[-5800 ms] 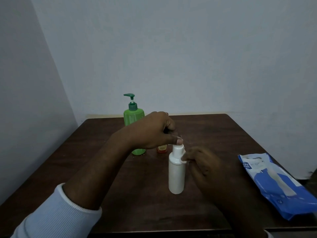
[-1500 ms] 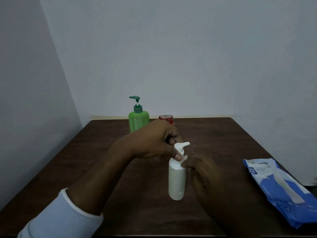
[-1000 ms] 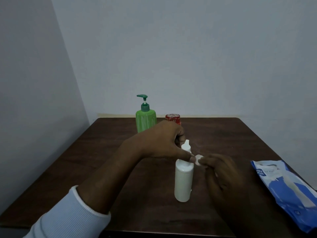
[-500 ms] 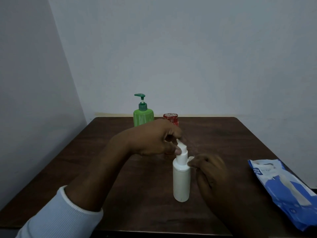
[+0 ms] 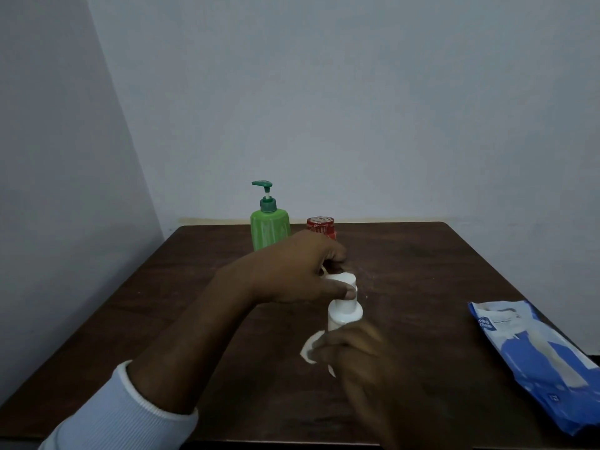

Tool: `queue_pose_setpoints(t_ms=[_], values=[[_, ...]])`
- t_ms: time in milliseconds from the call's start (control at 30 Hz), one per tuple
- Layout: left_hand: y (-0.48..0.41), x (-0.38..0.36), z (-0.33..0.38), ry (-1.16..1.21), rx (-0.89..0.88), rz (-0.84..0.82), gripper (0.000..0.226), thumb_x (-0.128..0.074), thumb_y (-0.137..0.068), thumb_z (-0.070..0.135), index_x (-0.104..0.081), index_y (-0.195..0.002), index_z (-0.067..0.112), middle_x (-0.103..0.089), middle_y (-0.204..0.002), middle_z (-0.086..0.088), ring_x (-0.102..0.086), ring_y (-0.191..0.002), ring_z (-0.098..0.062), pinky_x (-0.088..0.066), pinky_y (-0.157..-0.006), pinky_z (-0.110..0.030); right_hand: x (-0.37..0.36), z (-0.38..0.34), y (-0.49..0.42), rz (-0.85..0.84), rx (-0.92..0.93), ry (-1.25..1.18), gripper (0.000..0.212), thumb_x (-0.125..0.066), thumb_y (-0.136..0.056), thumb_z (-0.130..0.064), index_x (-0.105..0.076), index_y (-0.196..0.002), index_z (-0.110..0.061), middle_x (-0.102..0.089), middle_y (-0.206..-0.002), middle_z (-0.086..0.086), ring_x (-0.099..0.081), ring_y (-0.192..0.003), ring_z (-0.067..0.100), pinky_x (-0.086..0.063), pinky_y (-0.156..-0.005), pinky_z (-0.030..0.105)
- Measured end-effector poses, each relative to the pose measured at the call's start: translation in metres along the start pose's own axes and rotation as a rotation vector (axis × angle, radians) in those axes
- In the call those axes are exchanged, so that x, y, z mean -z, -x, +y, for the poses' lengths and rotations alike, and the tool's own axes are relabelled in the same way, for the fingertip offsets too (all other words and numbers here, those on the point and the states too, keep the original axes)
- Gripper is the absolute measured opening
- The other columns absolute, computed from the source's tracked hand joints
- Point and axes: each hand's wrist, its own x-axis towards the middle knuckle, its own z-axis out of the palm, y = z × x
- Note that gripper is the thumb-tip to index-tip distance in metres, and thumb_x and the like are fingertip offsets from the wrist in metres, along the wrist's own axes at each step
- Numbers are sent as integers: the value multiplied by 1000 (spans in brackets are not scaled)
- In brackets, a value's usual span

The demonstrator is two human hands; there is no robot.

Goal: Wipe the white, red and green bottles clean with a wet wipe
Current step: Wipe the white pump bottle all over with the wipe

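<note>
On the worktop (image 5: 422, 271), the left hand (image 5: 292, 271) gripped the pump top of the white bottle (image 5: 344, 315) while the right hand (image 5: 357, 355), fingers curled, held the wet wipe (image 5: 308, 349) against its side.

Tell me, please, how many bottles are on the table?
3. The white bottle stands nearest, left hand gripping its top, right hand holding a wipe against it. The green bottle and red bottle stand behind, partly hidden by the left hand.

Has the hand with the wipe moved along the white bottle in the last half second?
Yes. The right hand, pinching the wet wipe, has gone down the white bottle, from its neck to its lower body.
</note>
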Motion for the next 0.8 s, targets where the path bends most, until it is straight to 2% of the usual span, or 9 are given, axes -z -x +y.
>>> queue_pose_setpoints(t_ms=[67,200,300,400,567,600,667,733,800], values=[[4,-1,-1,45,14,13,31,-76,-90,38,-71,-103,11,-75,-97,0,-70,-87,-16,-57,-79,-47,9,2,2,107,-35,91,21,-35,-102,-34,-55,-109,-31,-55,-110,-18,-54,-99,-1,-44,-86,17],[13,-7,-8,135,-17,107,22,-72,-94,25,-67,-114,19,-73,-100,0,-70,-90,-17,-58,-82,-42,36,-3,11,361,-541,-218,22,-58,-91,-13,-63,-97,-34,-64,-97,-20,-60,-88,-13,-46,-67,3],[23,-13,-22,201,27,170,21,-68,-97,18,-72,-118,20,-75,-105,7,-71,-96,-11,-59,-86,-41,48,11,21,493,-868,-478,25,-62,-87,-13,-66,-99,-35,-68,-91,-22,-61,-83,-14,-47,-57,6],[39,-20,-35,326,89,203,29,-75,-92,15,-72,-119,27,-74,-112,12,-71,-105,-8,-60,-91,-37,50,18,23,659,-1011,-661,23,-64,-82,-8,-67,-97,-26,-67,-97,-17,-65,-86,-1,-51,-60,12],[76,-45,-54,512,243,401,29,-80,-85,5,-71,-108,20,-76,-105,6,-73,-98,-12,-61,-86,-33,53,7,23,603,-1085,-628,15,-67,-80,-10,-66,-86,-23,-68,-88,-11,-63,-80,-8,-52,-70,11],[84,-54,-56,558,286,425,28,-81,-85,5,-70,-107,18,-77,-104,4,-74,-97,-13,-61,-86,-33,54,3,22,546,-1078,-530,15,-66,-82,-11,-64,-83,-26,-63,-83,-14,-60,-74,-10,-46,-62,3],[99,-74,-60,646,378,446,30,-80,-84,4,-70,-110,16,-77,-106,0,-75,-99,-17,-62,-88,-36,50,-2,24,444,-1034,-321,20,-64,-86,-12,-58,-75,-28,-53,-76,-18,-54,-64,-3,-39,-53,4],[113,-93,-60,738,457,460,33,-80,-86,3,-70,-113,18,-77,-110,-3,-75,-100,-23,-62,-84,-36,42,-5,25,311,-851,-39,17,-61,-90,-7,-64,-82,-22,-53,-79,-22,-44,-67,-9,-31,-58,7],[123,-107,-60,787,504,470,33,-80,-86,5,-71,-113,22,-77,-111,-4,-75,-99,-24,-61,-81,-36,32,-2,26,176,-626,276,22,-64,-78,10,-69,-90,-8,-64,-86,-9,-41,-62,-7,-36,-60,5]])
